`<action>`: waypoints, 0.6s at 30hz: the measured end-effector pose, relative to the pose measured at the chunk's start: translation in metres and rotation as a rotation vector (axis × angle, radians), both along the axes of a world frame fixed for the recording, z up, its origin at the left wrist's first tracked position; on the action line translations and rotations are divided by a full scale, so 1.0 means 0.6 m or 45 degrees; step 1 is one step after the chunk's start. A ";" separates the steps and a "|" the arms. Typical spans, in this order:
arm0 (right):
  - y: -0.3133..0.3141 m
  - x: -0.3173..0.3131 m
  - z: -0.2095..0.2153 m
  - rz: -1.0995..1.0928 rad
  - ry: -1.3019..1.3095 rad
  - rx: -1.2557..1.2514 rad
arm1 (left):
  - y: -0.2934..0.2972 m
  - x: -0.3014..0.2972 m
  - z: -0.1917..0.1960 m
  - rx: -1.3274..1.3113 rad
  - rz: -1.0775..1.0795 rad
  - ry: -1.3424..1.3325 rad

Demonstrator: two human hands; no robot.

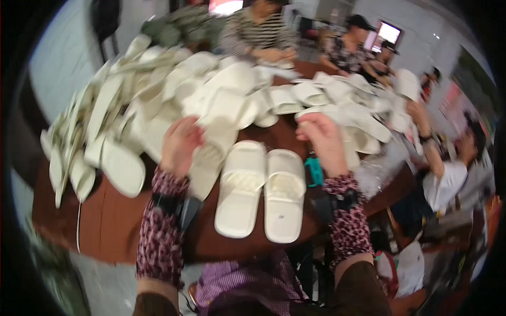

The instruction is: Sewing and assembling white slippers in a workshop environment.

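A pair of cream slippers lies side by side in front of me: the left slipper (237, 216) and the right slipper (283, 224), toes away from me. My left hand (180, 145) hovers up and left of the pair, near a loose cream slipper (203, 176); its fingers are curled together and slightly blurred. On the other side my right hand (322, 138) is raised with thumb and forefinger pinched. Whatever either hand might hold is too small to make out. Beside my right wrist sits a small turquoise object (314, 171), partly covered.
A large heap of cream slippers (211, 87) covers the brown table (110, 226) at left and back. Another pile (337, 95) spreads at right, beside clear plastic wrapping (382, 168). Several people sit around, including one in stripes (258, 34) and one in white (445, 184).
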State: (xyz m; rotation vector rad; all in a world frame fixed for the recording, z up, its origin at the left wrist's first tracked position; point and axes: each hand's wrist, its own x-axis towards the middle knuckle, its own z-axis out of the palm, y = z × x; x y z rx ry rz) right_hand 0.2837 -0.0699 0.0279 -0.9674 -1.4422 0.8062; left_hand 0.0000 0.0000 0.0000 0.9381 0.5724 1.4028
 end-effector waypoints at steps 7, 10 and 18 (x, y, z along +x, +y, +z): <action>-0.051 -0.113 0.010 0.372 -0.498 -0.014 | -0.014 -0.053 -0.032 -0.132 0.114 -0.266; -0.077 -0.182 -0.005 0.627 -0.812 0.059 | -0.011 -0.055 -0.044 -0.216 0.114 -0.353; -0.093 -0.261 -0.049 0.913 -0.481 -0.732 | -0.019 -0.035 -0.028 -0.230 0.159 -0.330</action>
